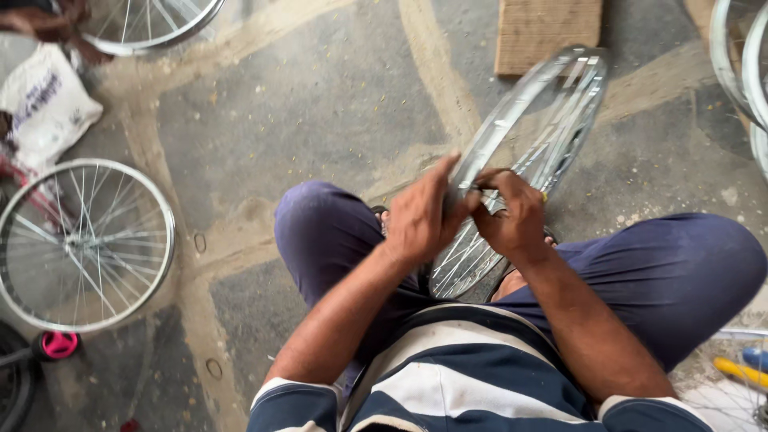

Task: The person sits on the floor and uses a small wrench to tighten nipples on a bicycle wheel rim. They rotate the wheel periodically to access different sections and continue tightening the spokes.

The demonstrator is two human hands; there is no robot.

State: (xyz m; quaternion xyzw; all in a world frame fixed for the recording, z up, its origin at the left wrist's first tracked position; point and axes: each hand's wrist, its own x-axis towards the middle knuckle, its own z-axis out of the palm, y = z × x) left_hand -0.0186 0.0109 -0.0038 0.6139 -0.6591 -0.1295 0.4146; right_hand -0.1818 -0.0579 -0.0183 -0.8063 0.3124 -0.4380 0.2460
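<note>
A shiny spoked bicycle wheel (544,120) stands tilted on edge between my knees, its lower part between my legs. My left hand (420,216) grips the near side of the rim, fingers stretched up along it. My right hand (512,216) is closed on a small tool with a yellow tip at the spokes just inside the rim; the tool is mostly hidden by my fingers. I sit on the floor in dark blue trousers and a striped shirt.
Another spoked wheel (84,244) lies flat on the concrete floor at left, with a pink part (58,345) below it. A white bag (44,104) lies top left, a wooden board (548,32) at top, more rims (740,64) at right.
</note>
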